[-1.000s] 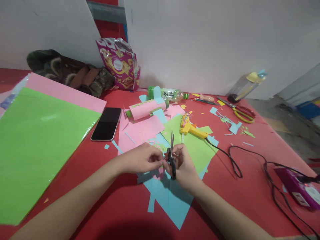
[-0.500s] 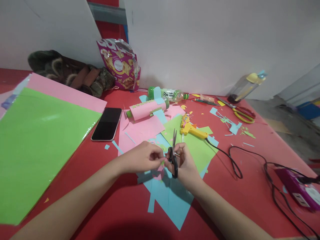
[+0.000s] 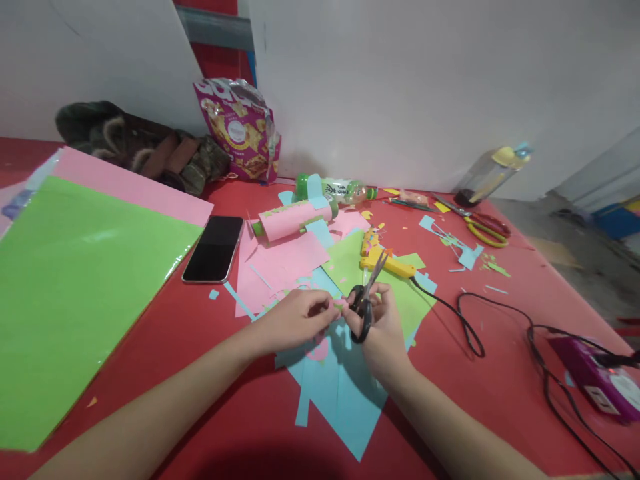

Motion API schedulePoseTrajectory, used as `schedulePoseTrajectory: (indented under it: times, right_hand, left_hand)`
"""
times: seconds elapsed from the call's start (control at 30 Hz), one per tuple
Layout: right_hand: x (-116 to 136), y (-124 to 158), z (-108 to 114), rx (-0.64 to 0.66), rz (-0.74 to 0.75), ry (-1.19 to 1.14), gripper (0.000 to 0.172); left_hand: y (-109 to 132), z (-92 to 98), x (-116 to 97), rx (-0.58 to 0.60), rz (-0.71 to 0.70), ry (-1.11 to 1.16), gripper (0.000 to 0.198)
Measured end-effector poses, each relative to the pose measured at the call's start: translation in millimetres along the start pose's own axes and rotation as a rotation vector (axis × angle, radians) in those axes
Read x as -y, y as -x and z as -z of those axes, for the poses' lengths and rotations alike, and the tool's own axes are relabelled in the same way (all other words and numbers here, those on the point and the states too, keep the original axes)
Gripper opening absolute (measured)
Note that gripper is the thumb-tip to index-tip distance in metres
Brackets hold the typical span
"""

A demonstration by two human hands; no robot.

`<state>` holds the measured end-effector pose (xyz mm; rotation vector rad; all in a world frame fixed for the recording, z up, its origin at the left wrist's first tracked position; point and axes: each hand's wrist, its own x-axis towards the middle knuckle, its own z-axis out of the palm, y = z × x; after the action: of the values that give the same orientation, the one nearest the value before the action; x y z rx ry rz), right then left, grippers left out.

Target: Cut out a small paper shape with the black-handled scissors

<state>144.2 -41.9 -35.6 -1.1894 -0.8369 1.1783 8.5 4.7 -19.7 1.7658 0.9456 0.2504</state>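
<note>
Black-handled scissors (image 3: 367, 303) hang on the fingers of my right hand (image 3: 385, 333), blades up and away from me. My left hand (image 3: 297, 320) pinches a small pink-and-green piece of paper (image 3: 339, 305), and the right fingertips touch its other end. Beneath both hands lie light blue paper sheets (image 3: 345, 407) and a green sheet (image 3: 410, 303). A yellow glue gun (image 3: 390, 262) rests on the green sheet just beyond the scissors. Past my left hand are pink sheets (image 3: 290, 260) and a bottle wrapped in pink paper (image 3: 295, 219).
A phone (image 3: 214, 249) and large packs of coloured paper (image 3: 90, 287) lie left. At the back stand a snack bag (image 3: 240, 133), a green-labelled bottle (image 3: 340, 189) and a tumbler (image 3: 493, 175). Red-and-yellow scissors (image 3: 485, 227), a cable (image 3: 470, 327) and a purple power strip (image 3: 595, 377) are right.
My right hand has shifted right and turned, so the scissors tilt to the right. My left hand has moved slightly right with the small paper piece, which now shows between both hands.
</note>
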Motion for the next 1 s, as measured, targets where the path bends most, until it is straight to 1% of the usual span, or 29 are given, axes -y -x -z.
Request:
schedulePoseTrajectory:
  times: [0.2, 0.47, 0.53, 0.6, 0.7, 0.8, 0.9, 1.0]
  right_hand:
    - [-0.9, -0.2, 1.5, -0.013, 0.007, -0.022, 0.034]
    - [-1.5, 1.5, 0.3, -0.010, 0.001, -0.044, 0.035]
    - [-1.7, 1.4, 0.2, 0.000, -0.015, -0.047, 0.037]
    - [-2.2, 1.3, 0.2, 0.020, -0.047, -0.039, 0.038]
    - [-4.2, 1.7, -0.1, 0.090, -0.093, -0.035, 0.039]
    - [-6.8, 2.8, -0.2, 0.228, -0.136, -0.060, 0.040]
    - [-7.7, 3.6, 0.6, 0.373, -0.163, -0.085, 0.042]
    - [-6.7, 4.1, 2.1, 0.490, -0.171, -0.103, 0.042]
  left_hand:
    - [-1.8, -9.2, 3.7, -0.046, -0.016, 0.150, 0.030]
    - [0.3, -9.2, -2.0, -0.205, -0.106, -0.061, 0.031]
    - [0.6, -7.1, -1.1, -0.224, -0.108, -0.035, 0.032]
    - [0.7, -3.2, 0.2, -0.243, -0.079, 0.034, 0.031]
    - [0.7, 6.0, 0.8, -0.279, -0.075, 0.103, 0.029]
    - [1.5, 16.3, -0.4, -0.313, -0.116, 0.083, 0.028]
    - [3.6, 24.9, -2.1, -0.331, -0.116, 0.094, 0.027]
    - [6.0, 30.6, -3.8, -0.347, -0.110, 0.103, 0.026]
